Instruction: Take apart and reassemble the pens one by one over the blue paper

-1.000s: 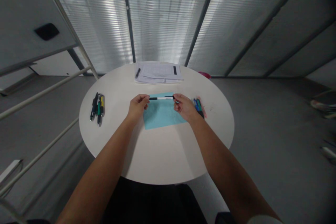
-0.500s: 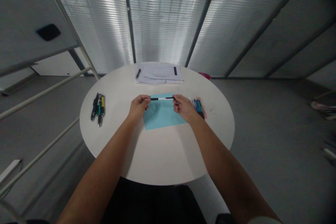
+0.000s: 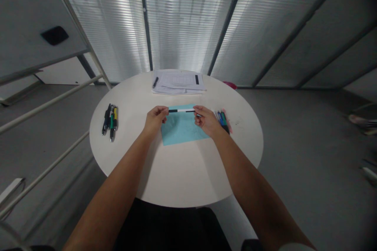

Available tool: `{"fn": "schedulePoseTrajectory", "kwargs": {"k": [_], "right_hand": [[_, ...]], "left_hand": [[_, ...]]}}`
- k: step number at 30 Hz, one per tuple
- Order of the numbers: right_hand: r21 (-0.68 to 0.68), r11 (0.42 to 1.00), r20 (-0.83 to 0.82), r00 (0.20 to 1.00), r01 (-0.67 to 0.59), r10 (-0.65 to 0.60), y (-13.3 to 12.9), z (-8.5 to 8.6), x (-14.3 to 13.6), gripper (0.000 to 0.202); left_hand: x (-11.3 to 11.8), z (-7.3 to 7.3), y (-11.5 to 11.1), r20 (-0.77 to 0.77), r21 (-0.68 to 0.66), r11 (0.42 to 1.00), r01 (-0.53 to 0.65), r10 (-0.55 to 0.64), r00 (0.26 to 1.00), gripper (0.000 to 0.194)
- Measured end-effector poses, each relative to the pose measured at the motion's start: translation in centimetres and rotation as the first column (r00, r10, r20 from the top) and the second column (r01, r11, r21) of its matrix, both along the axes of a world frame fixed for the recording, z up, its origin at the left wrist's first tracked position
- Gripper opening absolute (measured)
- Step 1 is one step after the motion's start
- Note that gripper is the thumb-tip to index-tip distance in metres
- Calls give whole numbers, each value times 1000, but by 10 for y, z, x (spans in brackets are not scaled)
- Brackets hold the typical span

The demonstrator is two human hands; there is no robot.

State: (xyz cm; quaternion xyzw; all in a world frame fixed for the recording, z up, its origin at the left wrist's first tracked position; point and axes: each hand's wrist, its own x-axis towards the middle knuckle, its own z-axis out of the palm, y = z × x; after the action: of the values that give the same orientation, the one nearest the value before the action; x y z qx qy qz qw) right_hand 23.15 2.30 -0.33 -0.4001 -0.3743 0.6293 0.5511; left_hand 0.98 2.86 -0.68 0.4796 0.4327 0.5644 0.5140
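Note:
Level above a light blue sheet (image 3: 179, 129) hangs a black and white pen (image 3: 182, 110), held between my two hands. My left hand (image 3: 156, 119) pinches its black left end. At the other end, the fingertips of my right hand (image 3: 206, 119) are closed on it. The middle of the pen looks white, with a dark strip near my right fingers. The sheet lies on the round white table (image 3: 182, 176), its upper corners partly covered by my hands.
On the table's left lie several pens (image 3: 111, 122). Beside my right forearm are blue and green pens (image 3: 223, 119) and something pink. A stack of papers (image 3: 178, 82) with a dark pen sits at the far edge. Metal rails (image 3: 50, 104) stand at the left.
Near my right fingertips, the dark part of the pen looks thinner and more white shows. My hands have barely moved.

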Motion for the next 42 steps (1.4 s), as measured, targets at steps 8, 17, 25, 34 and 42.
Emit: {"fn": "schedulePoseTrajectory", "kwargs": {"k": [8,17,25,34,42], "right_hand": [[-25,1000,3,1000,3,-3,-1,1,-3,28],[-20,1000,-8,1000,14,-14,2,-1,-4,32],[-19,1000,8,1000,15,-15,-1,2,-4,29],[3,1000,11,1000,-3,3,0,-1,-2,28],[-6,1000,3,1000,-8,8,1,-1,-2,29]], "left_hand": [[0,2,-1,-1,-11,1000,2,-2,1000,27],[0,-1,0,-13,-10,1000,21,-21,1000,30],[1,-1,1,-16,-5,1000,3,-3,1000,30],[2,2,0,-15,-13,1000,-9,9,1000,28],[1,3,-2,10,-10,1000,0,0,1000,25]]}}
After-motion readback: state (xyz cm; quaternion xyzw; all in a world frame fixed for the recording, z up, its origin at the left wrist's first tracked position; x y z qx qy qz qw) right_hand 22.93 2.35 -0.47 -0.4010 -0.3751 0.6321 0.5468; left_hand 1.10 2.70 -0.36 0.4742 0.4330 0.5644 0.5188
